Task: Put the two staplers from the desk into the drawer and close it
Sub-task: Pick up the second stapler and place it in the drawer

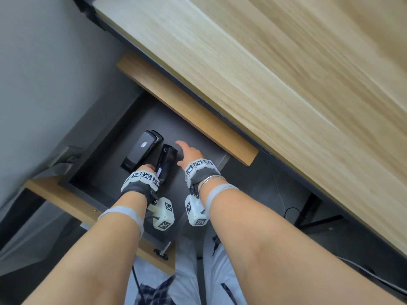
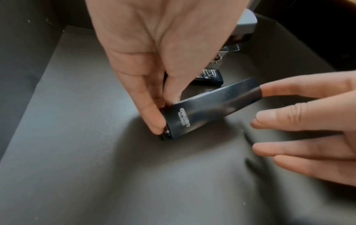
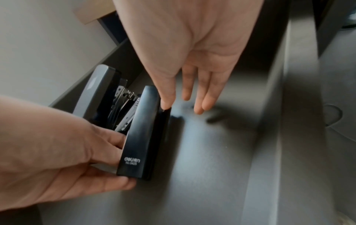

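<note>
- Head view is looking down past two bare forearms, each wearing a grey strap and white marker blocks at the wrist, reaching into an open drawer (image 1: 103, 172) with a dark grey floor.
- Nearest the body, a wooden drawer front (image 1: 72, 203) is carrying a small dark knob (image 1: 164, 252).
- Left hand (image 1: 146, 168) is pinching the near end of the black stapler (image 1: 166, 162), thumb on one side and fingers curled round the other; the left wrist view is showing the fingertips (image 2: 154, 120) pressing against that end, beside the white lettering on the stapler (image 2: 210, 109).
- Right hand (image 1: 190, 154) is lying relaxed with its fingers straight and spread, gripping nothing; in the right wrist view one fingertip (image 3: 166, 102) is touching the far end of the black stapler (image 3: 142, 132), the others hanging just above the drawer floor.
- Black stapler is lying lengthwise inside the drawer, tipped on its side.
- Just beside it, toward the drawer's left wall, a grey-topped stapler (image 1: 142, 150) is resting on the drawer floor; the right wrist view is showing its grey top (image 3: 96, 88) and metal staple channel facing the black one.
- Farthest off, the light wooden bench (image 1: 275, 84) is running diagonally above the drawer.
</note>
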Demonstrator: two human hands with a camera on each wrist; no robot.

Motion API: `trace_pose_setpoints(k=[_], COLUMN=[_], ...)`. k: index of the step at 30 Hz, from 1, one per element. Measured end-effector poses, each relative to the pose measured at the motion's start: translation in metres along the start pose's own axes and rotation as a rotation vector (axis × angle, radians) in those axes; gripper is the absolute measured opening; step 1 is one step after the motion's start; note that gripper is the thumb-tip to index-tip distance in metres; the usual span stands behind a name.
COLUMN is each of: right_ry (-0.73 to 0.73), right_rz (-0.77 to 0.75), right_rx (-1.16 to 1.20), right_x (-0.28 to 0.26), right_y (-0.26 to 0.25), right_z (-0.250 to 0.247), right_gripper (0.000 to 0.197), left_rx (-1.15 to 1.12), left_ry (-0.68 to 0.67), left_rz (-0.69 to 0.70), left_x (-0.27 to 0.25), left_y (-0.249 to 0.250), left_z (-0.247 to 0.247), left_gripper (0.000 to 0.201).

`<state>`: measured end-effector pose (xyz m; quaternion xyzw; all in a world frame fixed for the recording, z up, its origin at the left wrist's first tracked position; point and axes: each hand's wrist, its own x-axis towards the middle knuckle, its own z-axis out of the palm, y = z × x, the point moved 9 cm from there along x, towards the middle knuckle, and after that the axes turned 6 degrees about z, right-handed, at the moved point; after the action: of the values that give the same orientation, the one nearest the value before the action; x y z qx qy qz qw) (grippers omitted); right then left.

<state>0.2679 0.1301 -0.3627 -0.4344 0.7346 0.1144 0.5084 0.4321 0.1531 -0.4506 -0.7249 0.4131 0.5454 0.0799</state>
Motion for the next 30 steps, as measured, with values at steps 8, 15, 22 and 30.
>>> trace_pose_setpoints(k=[8, 15, 22, 30], right_ry=[0.034, 0.073, 0.209, 0.438], right_rz=[0.061, 0.092, -0.028, -0.194], right_rx=[0.039, -0.023, -0.044, -0.018], right_x=[-0.002, -0.026, -0.082, -0.154], right_y=[0.006, 0.016, -0.016, -0.048], right_z=[-0.005, -0.02, -0.071, -0.15], right_gripper=[0.039, 0.036, 0.029, 0.031], left_rx=[-0.27, -0.09, 0.064, 0.342], left_ry=[0.046, 0.016, 0.098, 0.213], left_rz=[0.029, 0.096, 0.075, -0.074], left_x=[-0.02, -0.042, -0.101, -0.177], left_y=[0.008, 0.026, 0.019, -0.007], left_z=[-0.004, -0.013, -0.065, -0.138], left_gripper=[0.021, 0.031, 0.031, 0.032])
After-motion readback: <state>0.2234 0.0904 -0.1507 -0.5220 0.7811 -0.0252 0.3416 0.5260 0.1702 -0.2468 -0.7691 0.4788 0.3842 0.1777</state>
